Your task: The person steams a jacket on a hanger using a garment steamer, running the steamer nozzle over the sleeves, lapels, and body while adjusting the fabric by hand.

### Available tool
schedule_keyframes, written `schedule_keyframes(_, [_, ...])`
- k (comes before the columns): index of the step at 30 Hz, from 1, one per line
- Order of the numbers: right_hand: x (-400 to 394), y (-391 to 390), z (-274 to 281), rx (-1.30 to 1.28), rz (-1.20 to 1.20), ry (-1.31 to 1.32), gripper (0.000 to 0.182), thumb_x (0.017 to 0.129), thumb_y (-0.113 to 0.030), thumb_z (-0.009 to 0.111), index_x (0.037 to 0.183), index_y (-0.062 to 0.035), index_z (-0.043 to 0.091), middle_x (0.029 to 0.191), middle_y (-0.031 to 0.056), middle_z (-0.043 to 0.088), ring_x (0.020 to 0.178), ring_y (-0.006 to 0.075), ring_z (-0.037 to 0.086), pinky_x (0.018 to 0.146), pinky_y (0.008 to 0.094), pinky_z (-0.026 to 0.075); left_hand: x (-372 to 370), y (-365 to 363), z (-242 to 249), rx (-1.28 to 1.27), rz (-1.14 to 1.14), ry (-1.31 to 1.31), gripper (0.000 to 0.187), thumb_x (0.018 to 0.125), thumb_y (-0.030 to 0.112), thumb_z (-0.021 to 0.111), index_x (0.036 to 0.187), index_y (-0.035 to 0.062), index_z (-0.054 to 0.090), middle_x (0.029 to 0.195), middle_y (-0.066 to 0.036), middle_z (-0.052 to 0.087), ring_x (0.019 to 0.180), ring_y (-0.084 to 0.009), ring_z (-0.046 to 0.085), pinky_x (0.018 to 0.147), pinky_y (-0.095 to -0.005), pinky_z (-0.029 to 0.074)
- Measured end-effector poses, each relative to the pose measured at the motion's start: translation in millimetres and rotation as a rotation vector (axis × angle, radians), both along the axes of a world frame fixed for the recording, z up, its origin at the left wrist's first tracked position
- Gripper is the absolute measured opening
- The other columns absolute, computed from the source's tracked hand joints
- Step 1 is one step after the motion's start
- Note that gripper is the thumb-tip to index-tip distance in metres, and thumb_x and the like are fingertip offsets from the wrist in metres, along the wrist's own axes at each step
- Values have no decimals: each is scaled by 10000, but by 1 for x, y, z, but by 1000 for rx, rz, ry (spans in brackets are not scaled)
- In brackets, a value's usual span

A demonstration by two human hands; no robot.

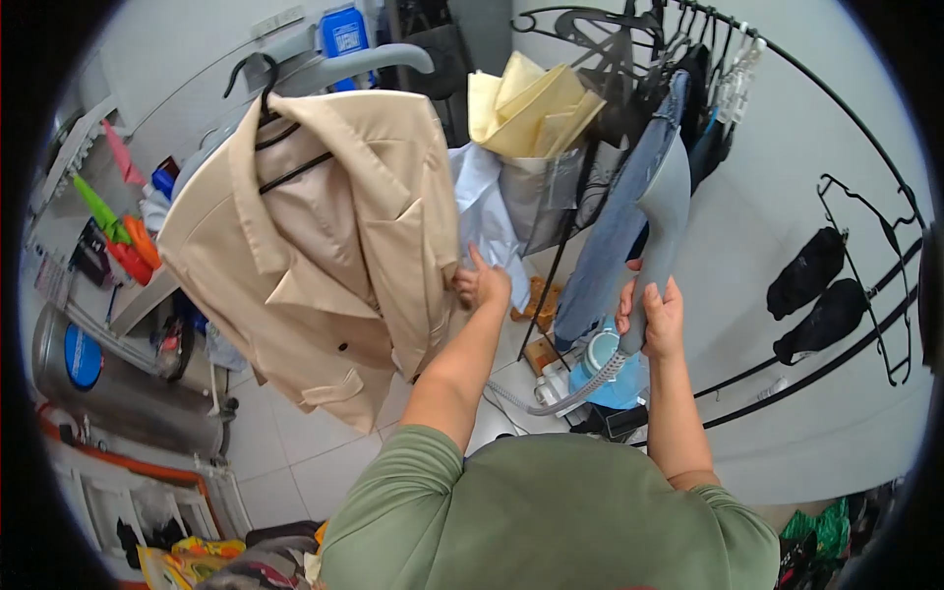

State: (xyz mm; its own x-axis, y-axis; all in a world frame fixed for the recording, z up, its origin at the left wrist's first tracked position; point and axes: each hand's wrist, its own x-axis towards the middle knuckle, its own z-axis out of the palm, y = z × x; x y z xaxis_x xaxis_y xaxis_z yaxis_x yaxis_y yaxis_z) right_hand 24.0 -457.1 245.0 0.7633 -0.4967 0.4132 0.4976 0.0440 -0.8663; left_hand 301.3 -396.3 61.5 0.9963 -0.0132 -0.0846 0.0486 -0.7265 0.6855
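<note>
A beige blazer (393, 187) hangs on a black hanger (264, 98) in front of me, left of centre. My left hand (484, 282) is at the blazer's right-hand edge, its fingers curled on the fabric and partly hidden. In my right hand (653, 317) is the grey handle of a garment steamer (671, 192), held upright with its head at the top. From the handle a ribbed hose (580, 395) curves down and left. The steamer head is beside a pair of blue jeans (615, 221), apart from the blazer.
Behind the blazer, a grey steamer stand arm (379, 61) shows. A black clothes rack (836, 74) with hangers and black socks (808, 272) curves along the right. Yellow folded material (531, 103) tops a bin; a light-blue container (619, 379) is below. A metal cylinder (128, 383) lies left.
</note>
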Motion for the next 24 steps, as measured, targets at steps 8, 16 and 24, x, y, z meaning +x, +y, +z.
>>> schedule_keyframes(8, [-7,-3,7,29,26,-11,494,988,-335,627,1284,23,458,728,101,566,529,166,563,514,297,489,45,5,-7,-41,150,101,914,876,305,609,1596,363,50,1531,-311,245,1447,-439,251,1088,-559,319])
schedule_keyframes(16, [-8,3,-16,-156,-39,179,521,950,-324,683,1274,29,477,721,100,570,531,165,561,506,281,471,138,3,-88,324,-268,-472,589,901,143,555,1465,241,414,1321,-251,582,1171,-372,599,908,-476,498])
schedule_keyframes(24, [-10,2,-45,-106,-110,163,444,921,-187,714,1257,3,494,798,107,600,594,161,582,510,276,475,-7,40,14,185,-825,-289,329,890,99,590,1199,197,642,1233,-239,592,1102,-431,588,890,-490,505])
